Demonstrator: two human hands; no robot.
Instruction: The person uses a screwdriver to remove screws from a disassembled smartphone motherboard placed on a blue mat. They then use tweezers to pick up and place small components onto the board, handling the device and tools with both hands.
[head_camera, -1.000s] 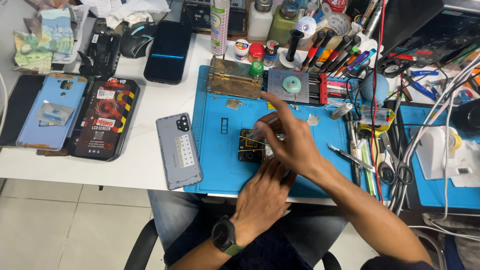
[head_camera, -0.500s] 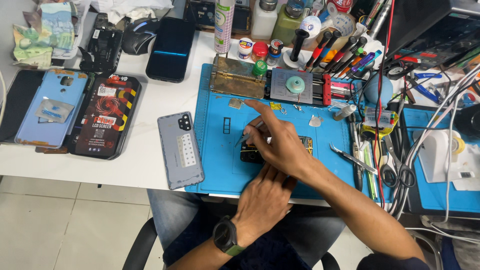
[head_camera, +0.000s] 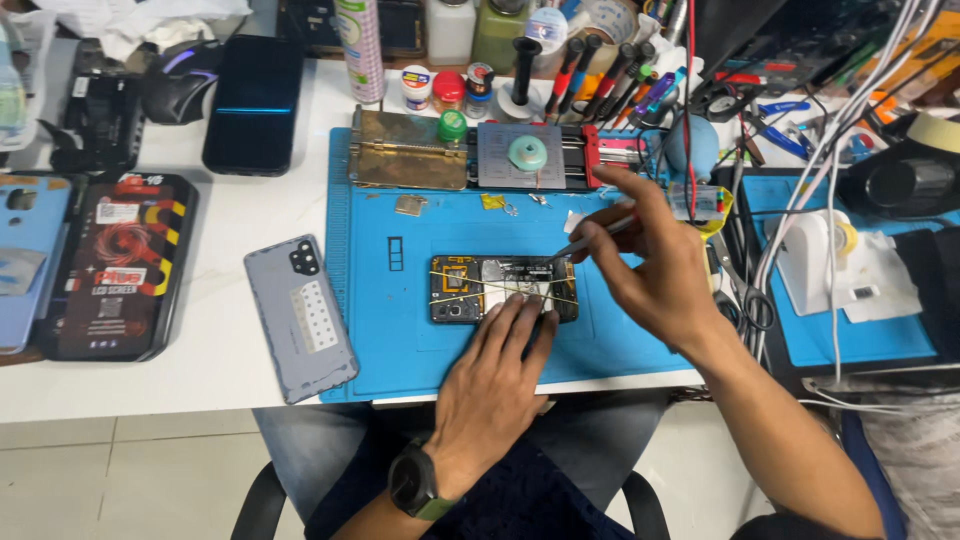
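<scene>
An opened phone (head_camera: 480, 282) with its board bared lies on the blue work mat (head_camera: 400, 330), bound by thin yellow rubber bands. My left hand (head_camera: 497, 375), a dark watch on its wrist, presses fingertips on the phone's near edge. My right hand (head_camera: 655, 265) hovers at the phone's right end and pinches metal tweezers (head_camera: 590, 236), their tips pointing down towards the phone's top right corner. The phone's grey back cover (head_camera: 300, 315) lies face down to the left, partly off the mat.
A brass-coloured hinged plate (head_camera: 405, 160) and a clamp jig (head_camera: 540, 155) stand at the mat's far edge. Small jars, a spray can (head_camera: 362, 45) and several screwdrivers crowd the back. A black phone (head_camera: 252, 105) and boxed screens (head_camera: 115, 265) lie left. Cables and a white device (head_camera: 820, 260) sit right.
My right hand has lifted off the phone and swung right with the tweezers, uncovering the board. My left hand stays on the phone's near edge. The view has moved closer.
</scene>
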